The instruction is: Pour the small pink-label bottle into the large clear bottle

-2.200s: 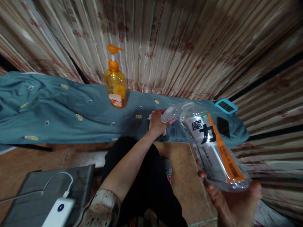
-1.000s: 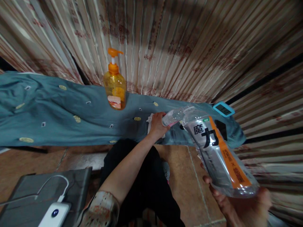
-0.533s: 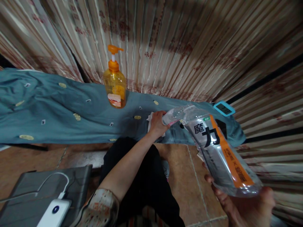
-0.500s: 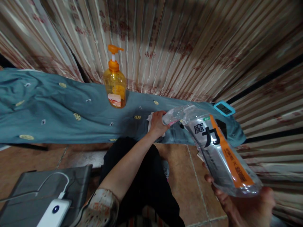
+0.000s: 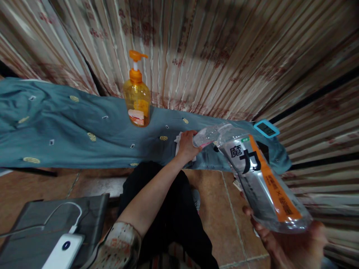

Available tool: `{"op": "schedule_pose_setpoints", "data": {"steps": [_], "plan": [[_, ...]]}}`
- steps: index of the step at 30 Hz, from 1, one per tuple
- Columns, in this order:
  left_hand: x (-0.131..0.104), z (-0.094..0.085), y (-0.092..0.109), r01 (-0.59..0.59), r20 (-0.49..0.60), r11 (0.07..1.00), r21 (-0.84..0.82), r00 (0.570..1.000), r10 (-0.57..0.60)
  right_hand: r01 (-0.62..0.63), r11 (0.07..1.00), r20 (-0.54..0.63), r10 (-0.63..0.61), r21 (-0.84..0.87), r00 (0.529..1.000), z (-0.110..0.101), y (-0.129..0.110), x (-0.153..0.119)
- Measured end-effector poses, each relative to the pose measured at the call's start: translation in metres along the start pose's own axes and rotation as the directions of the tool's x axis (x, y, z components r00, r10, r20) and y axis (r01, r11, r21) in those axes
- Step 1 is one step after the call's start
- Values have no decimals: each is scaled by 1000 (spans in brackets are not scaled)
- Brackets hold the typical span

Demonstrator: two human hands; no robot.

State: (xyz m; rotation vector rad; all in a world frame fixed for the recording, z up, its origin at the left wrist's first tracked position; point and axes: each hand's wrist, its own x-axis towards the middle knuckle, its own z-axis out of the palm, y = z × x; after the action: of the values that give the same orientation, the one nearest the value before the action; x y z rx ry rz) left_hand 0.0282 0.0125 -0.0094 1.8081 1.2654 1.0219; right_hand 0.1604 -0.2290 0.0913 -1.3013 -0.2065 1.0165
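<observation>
My left hand [image 5: 188, 146] is closed around the end of a small clear plastic bottle [image 5: 206, 136] just above the cloth. A large clear bottle [image 5: 252, 186], with an orange stripe and black characters on its label, tilts down toward the left. My right hand [image 5: 288, 239] grips it by the base. Its neck end meets the small bottle's far end; whether their mouths touch or overlap I cannot tell. White tissue [image 5: 177, 140] shows beside and under my left hand. Left of it stands an orange pump bottle [image 5: 137, 99], upright.
A teal patterned cloth [image 5: 70, 127] covers the long narrow table against a pleated curtain [image 5: 174, 48]. A blue-framed digital timer [image 5: 266, 129] lies at its right end. At lower left, a white power bank [image 5: 64, 252] with a cable rests on a grey stool [image 5: 30, 220].
The view has shifted very slightly. Both hands keep their grips, and the two bottles stay in nearly the same position.
</observation>
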Motion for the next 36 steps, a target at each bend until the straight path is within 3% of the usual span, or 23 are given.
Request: {"op": "schedule_pose_setpoints", "data": {"steps": [8, 30, 36], "plan": [[-1, -3, 2, 16, 22, 1000, 5, 1000, -16, -2, 1000, -41, 2, 2, 999, 8, -1, -2], [1, -3, 3, 15, 21, 1000, 7, 1000, -15, 7, 1000, 66, -6, -20, 998, 9, 3, 2], [1, -3, 0, 11, 14, 1000, 8, 1000, -12, -9, 1000, 25, 9, 24, 1000, 8, 8, 1]]}}
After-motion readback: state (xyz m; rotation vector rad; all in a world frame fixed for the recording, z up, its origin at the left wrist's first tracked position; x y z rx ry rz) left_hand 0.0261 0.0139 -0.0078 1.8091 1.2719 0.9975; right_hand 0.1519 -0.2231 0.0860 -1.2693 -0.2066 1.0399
